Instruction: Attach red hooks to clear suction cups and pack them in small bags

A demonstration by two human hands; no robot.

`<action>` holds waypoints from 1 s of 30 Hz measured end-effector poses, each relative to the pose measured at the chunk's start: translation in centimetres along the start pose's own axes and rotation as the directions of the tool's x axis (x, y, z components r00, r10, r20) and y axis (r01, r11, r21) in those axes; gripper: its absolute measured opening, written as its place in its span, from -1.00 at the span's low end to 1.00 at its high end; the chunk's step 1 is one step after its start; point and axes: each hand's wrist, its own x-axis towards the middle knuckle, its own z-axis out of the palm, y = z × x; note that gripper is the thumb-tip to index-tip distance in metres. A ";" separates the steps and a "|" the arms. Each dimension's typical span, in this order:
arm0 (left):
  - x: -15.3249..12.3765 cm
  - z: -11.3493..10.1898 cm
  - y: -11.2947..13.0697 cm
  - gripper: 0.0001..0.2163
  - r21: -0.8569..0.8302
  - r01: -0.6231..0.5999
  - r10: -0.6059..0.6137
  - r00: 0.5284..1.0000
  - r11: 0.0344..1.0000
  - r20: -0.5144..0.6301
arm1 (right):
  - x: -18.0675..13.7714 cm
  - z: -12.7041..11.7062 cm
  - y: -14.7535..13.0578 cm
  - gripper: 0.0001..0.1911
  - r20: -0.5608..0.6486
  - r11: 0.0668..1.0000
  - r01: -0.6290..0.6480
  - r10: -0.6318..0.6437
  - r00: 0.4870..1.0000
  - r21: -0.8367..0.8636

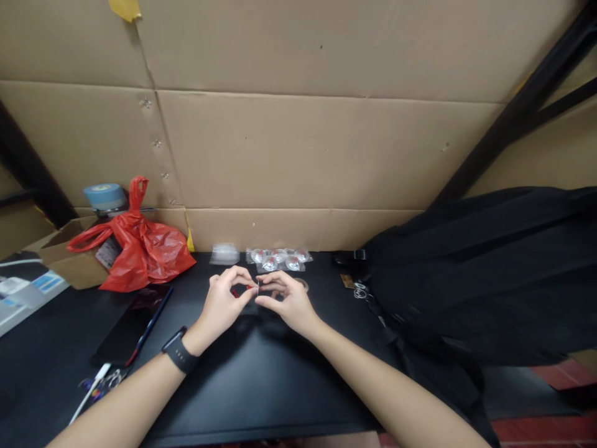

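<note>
My left hand and my right hand meet over the black table, fingertips pinched together. Between them is a tiny item with a thin silvery pin and a bit of red; I cannot name it. A black watch sits on my left wrist. Just beyond the hands lie small clear packets holding round silver and red pieces, with another clear packet to their left.
A red plastic bag rests against a cardboard box at left, with a blue tape roll behind. A dark phone lies near my left forearm. Black fabric covers the right side. A cardboard wall stands behind.
</note>
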 end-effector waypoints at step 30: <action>2.1 -3.6 -5.9 -0.77 0.354 -0.232 0.056 0.896 0.906 0.441 | 0.8 -4.3 -1.7 -0.91 0.342 0.654 0.301 -0.068 0.937 -0.694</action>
